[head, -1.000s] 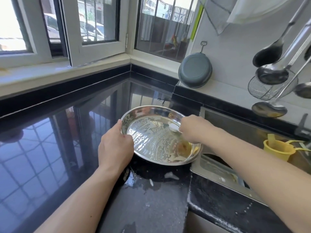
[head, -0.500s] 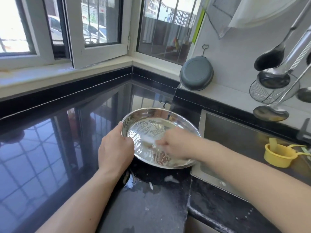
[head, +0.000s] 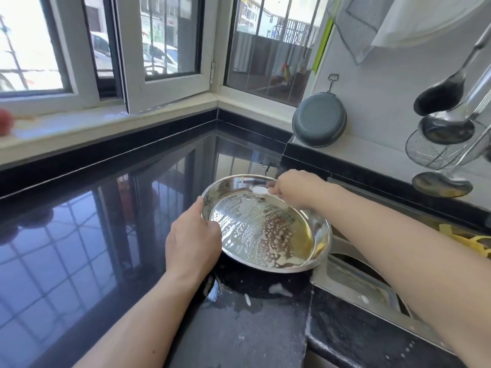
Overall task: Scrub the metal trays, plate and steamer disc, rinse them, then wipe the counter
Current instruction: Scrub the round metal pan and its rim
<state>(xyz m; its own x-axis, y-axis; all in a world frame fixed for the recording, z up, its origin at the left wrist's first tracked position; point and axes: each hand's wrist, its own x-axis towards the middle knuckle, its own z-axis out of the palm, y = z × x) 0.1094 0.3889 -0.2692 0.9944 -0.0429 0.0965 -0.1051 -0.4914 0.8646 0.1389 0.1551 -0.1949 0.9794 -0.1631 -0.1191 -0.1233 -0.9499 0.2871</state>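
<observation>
Gripping plate (head: 316, 224) rim beside sink (head: 353, 285).

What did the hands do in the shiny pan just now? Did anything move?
The right hand, gripping a white scrubber, swept from the far right of the metal tray across to its middle, then back up to the far rim. The foam inside got smeared about. The left hand kept holding the near-left rim, and the tray stayed on the black counter beside the sink.

Bright daylight enters through the corner windows (head: 164, 35); right of them, ladles (head: 446, 94) hang on the white wall (head: 377, 83).
</observation>
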